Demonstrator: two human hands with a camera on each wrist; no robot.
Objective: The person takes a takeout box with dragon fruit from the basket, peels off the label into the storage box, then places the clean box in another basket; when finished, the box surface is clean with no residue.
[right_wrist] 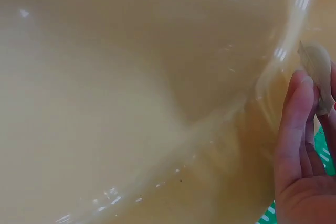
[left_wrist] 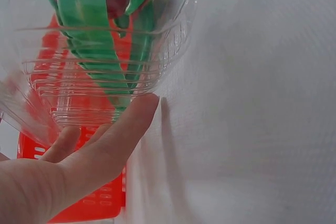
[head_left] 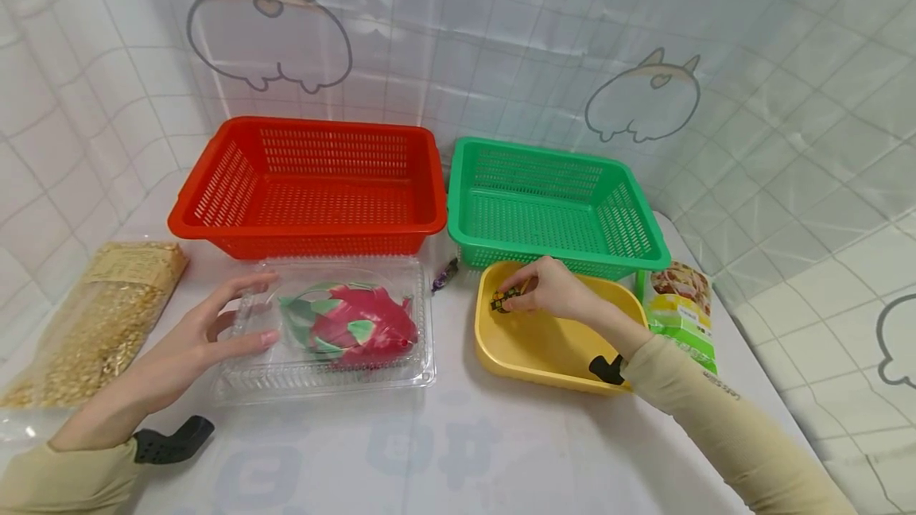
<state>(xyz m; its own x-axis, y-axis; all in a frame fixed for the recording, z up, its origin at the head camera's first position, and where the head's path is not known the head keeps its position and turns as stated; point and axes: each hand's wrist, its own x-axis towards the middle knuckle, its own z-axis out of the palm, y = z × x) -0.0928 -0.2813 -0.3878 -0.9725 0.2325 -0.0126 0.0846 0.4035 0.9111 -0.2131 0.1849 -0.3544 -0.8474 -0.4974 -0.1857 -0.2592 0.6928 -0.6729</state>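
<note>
A clear plastic clamshell box [head_left: 243,380] with a pink and green dragon fruit [head_left: 351,324] inside lies on the white table. My left hand [head_left: 268,307] is spread at the box's left end, fingers straight, with the thumb touching its wall. The left wrist view shows the left hand [left_wrist: 105,124] against the ribbed box [left_wrist: 31,93], the fruit's green leaves [left_wrist: 89,40] behind the plastic. My right hand [head_left: 517,299] pinches a small dark and yellow wrapped candy [head_left: 501,301] over the back left of a yellow tub [head_left: 544,356]. In the right wrist view the right hand [right_wrist: 310,108] holds a pale wrapper [right_wrist: 317,69] beside the tub's inner wall [right_wrist: 131,77].
A red basket [head_left: 308,181] and a green basket [head_left: 551,205] stand side by side at the back. A bag of grain [head_left: 93,316] lies at the left, a green snack packet [head_left: 687,308] right of the tub. A small purple candy [head_left: 444,275] lies between box and tub.
</note>
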